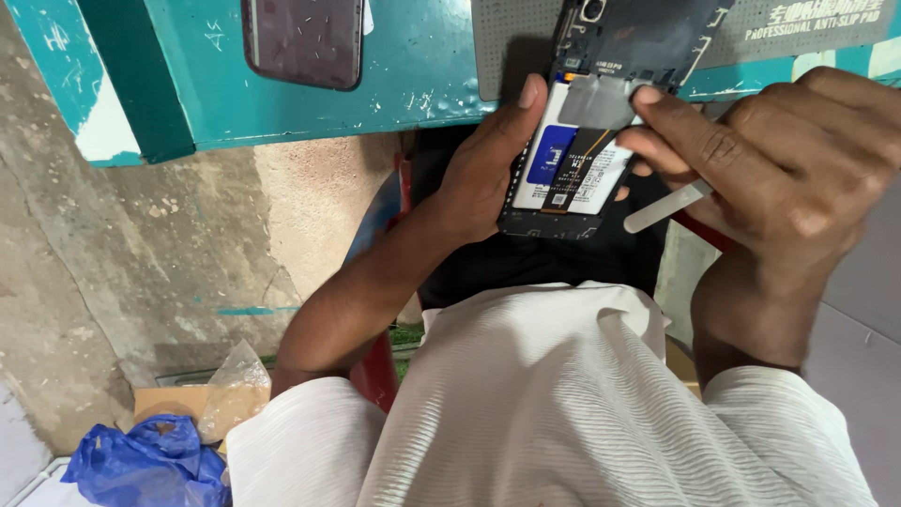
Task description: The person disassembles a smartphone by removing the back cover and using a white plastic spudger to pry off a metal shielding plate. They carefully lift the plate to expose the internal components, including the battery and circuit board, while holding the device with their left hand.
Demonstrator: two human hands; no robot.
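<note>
I am watching the left hand (479, 174) gripping the opened phone (582, 141) while the right hand (788, 160), pinching a white pry tool (668, 207), is risking puncturing the battery (563, 174).

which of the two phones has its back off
The phone in the left hand, the opened phone: its white battery and circuit parts are exposed. The other phone lies closed and untouched on the teal table.

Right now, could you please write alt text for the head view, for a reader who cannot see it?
The left hand holds an opened black smartphone with its back cover off, white battery showing, while the right hand pinches a grey film on it and grips a slim white plastic pry tool. Behind lie a teal workbench and a second dark phone.
</note>
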